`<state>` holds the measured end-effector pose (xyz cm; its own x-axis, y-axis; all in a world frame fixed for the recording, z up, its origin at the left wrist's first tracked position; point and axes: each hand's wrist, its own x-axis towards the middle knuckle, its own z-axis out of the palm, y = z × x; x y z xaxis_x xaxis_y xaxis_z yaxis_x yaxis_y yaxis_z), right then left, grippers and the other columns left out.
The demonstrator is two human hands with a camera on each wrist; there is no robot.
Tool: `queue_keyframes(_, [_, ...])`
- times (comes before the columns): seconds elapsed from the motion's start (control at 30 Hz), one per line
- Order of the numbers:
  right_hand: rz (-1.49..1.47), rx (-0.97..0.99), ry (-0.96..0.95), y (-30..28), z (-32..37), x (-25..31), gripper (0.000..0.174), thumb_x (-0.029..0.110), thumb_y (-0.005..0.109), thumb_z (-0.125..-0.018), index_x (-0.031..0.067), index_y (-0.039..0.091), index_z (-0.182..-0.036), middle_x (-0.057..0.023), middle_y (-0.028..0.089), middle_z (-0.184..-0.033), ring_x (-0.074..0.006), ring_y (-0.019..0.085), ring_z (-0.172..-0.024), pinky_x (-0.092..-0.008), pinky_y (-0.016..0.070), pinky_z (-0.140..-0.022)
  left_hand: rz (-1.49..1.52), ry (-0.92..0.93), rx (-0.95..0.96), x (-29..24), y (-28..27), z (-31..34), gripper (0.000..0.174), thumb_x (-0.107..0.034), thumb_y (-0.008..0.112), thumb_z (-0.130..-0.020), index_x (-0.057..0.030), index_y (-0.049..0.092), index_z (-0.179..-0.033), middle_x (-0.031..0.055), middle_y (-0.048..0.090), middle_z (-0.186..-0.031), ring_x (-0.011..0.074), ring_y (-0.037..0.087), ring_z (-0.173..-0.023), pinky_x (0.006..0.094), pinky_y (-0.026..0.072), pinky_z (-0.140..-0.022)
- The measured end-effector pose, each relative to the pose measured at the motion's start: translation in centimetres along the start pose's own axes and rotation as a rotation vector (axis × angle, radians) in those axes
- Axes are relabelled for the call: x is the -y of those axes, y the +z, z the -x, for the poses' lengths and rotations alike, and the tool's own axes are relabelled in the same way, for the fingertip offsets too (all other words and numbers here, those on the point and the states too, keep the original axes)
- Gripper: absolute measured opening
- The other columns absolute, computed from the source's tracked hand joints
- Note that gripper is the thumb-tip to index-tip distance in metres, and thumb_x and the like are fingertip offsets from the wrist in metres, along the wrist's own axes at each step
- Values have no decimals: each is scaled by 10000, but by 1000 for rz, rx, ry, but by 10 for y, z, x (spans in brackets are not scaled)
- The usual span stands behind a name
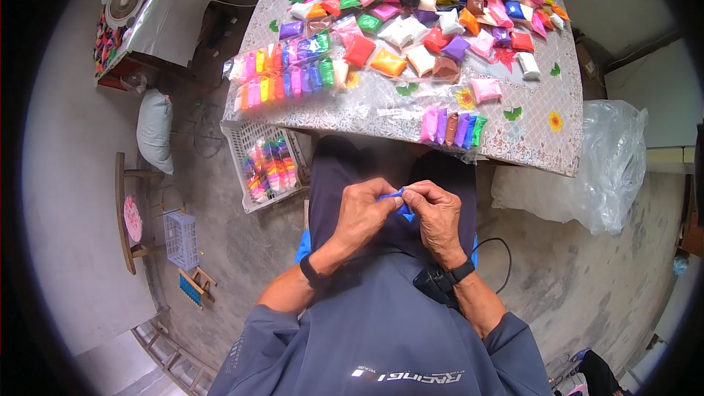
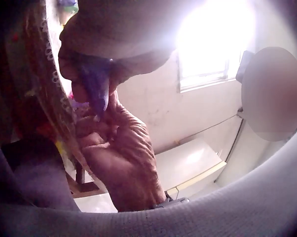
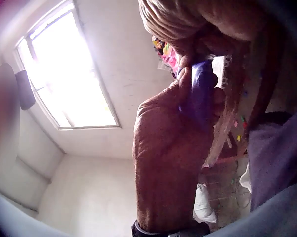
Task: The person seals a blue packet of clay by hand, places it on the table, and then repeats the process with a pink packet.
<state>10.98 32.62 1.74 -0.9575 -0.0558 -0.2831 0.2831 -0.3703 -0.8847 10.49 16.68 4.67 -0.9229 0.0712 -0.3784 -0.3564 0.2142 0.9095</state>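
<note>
Over the lap, my left hand [image 1: 361,213] and right hand [image 1: 440,218] meet at a small blue packet [image 1: 404,211]. Thumb and fingers of each hand pinch it, one from either side. The left wrist view shows the packet [image 2: 95,86] between the left hand [image 2: 114,42] and the right hand [image 2: 126,153]. In the right wrist view its shiny bluish-purple wrapping [image 3: 201,91] sticks out between the fingers. Part of the packet is hidden behind the fingers. Ahead lies a table [image 1: 535,136] with a flowered cloth, holding a heap of coloured packets [image 1: 418,0].
A row of slim packets [image 1: 453,127] lies at the table's near edge, and bagged rows of them [image 1: 282,73] at its left. A white basket [image 1: 236,148] with more packets stands on the floor left of the legs. Right of the legs lies a large plastic bag [image 1: 579,176].
</note>
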Motion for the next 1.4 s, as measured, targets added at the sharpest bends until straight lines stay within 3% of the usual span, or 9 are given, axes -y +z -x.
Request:
queue_keyframes(0.2, [9,-1,-5,0,0,-5,57,22,709,-895,-29,732,-910,-5,668,-823,-48,538,-711,-199,423,-644,2,15,-13,4,0,-2,68,-30,689,-849,35,702,-863,17,676,-747,49,566,-691,216,448,-611])
queue_keyframes(0.27, [25,14,18,-2,0,-8,69,53,713,-894,3,737,-935,13,696,-848,-46,592,-779,-206,471,-712,16,11,-16,6,0,-2,71,-35,690,-850,34,702,-865,16,676,-747,52,567,-690,217,449,-615])
queue_keyframes(0.37, [4,7,27,-2,0,-11,72,56,713,-895,1,737,-934,12,696,-845,-45,591,-779,-205,470,-708,-20,-24,-10,6,-3,-4,84,-50,691,-858,32,702,-864,12,674,-756,54,572,-706,222,452,-630])
queue_keyframes(0.43, [-2,-5,50,-4,1,-14,75,61,714,-895,1,738,-933,14,695,-843,-44,589,-773,-204,468,-704,-62,-59,95,12,-8,-10,100,-67,693,-863,28,704,-892,15,675,-799,60,581,-751,229,463,-668])
queue_keyframes(0.63, [-73,-69,107,-8,0,-14,96,71,714,-892,-7,737,-943,10,696,-838,-45,580,-735,-201,455,-674,-9,-28,177,5,-17,-1,226,-75,736,-848,27,683,-1043,14,677,-877,75,603,-848,238,495,-770])
queue_keyframes(0.77, [-121,-60,127,-8,-1,-14,104,60,711,-888,-15,735,-955,3,695,-835,-50,578,-717,-204,452,-655,15,56,145,17,-18,0,302,-112,760,-799,40,685,-1049,79,703,-802,153,664,-778,305,534,-727])
queue_keyframes(0.83, [-127,-68,134,-6,-1,-15,102,61,713,-887,-14,736,-952,7,692,-828,-48,571,-708,-202,446,-647,69,-118,148,10,-17,1,227,-45,736,-845,34,673,-1049,42,689,-868,103,643,-752,246,535,-689])
queue_keyframes(1.03, [-129,-70,117,-9,-1,-20,96,69,722,-885,-9,740,-939,14,681,-806,-41,543,-678,-201,424,-620,80,-125,108,22,-9,-1,141,-26,709,-857,24,671,-984,47,689,-842,95,634,-708,238,528,-644])
queue_keyframes(1.4, [-150,-100,110,-6,-2,-14,99,80,719,-898,-4,742,-945,18,679,-813,-41,548,-691,-197,426,-621,163,-87,134,11,-6,0,219,-64,734,-851,9,679,-1050,11,677,-840,67,610,-728,216,493,-658])
